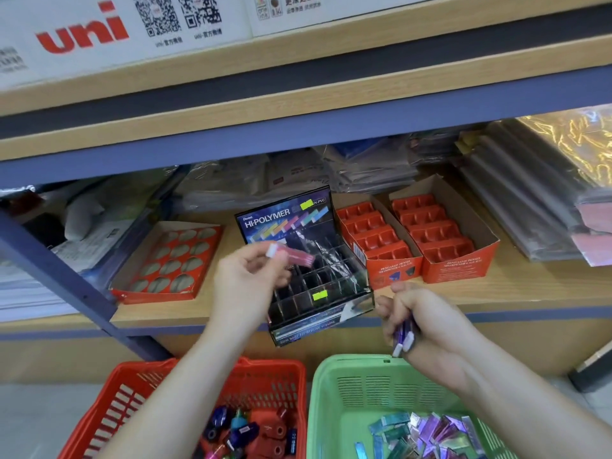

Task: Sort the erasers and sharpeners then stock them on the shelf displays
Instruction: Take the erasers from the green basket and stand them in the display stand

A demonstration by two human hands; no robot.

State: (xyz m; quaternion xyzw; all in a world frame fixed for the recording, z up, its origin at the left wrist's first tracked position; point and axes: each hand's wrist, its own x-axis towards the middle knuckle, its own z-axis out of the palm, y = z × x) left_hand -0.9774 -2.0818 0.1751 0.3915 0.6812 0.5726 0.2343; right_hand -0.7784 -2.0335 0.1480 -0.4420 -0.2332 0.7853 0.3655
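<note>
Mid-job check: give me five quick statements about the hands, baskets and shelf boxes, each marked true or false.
1. The left hand holds a pink eraser. True.
2. The right hand is empty. False: it grips purple erasers.
3. The green basket holds sharpeners. False: it holds wrapped erasers; the sharpeners lie in the red basket.
4. The orange boxes right of the black display box show empty slots. True.
5. The black display box is fully stocked. False: the slots in view are empty.
</note>
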